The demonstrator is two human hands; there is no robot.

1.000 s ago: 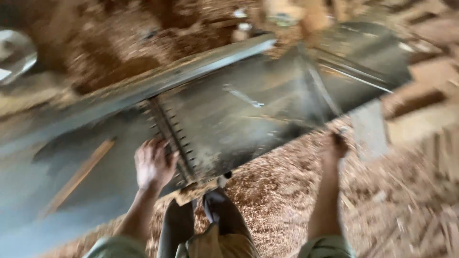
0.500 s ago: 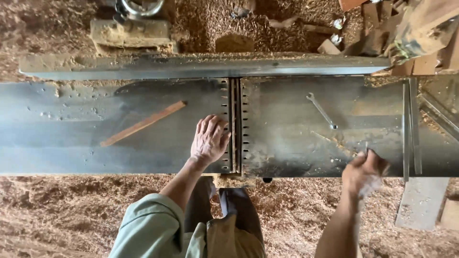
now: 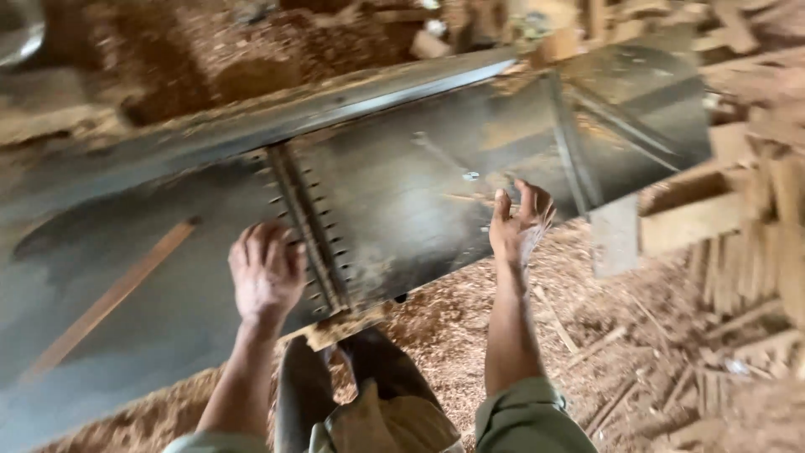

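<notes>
Head view: two hands, left hand (image 3: 267,273) flat on metal table (image 3: 402,193), right hand (image 3: 520,222) open, one wooden strip (image 3: 109,298).

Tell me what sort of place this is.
Most likely a woodworking shop or small sawmill. The left hand rests flat on a long metal machine table with a toothed slot across it, wood shavings cover the floor, and cut timber pieces are stacked to the right.

Dull grey metal table (image 3: 419,210); rough wooden strip (image 3: 109,298).
</notes>
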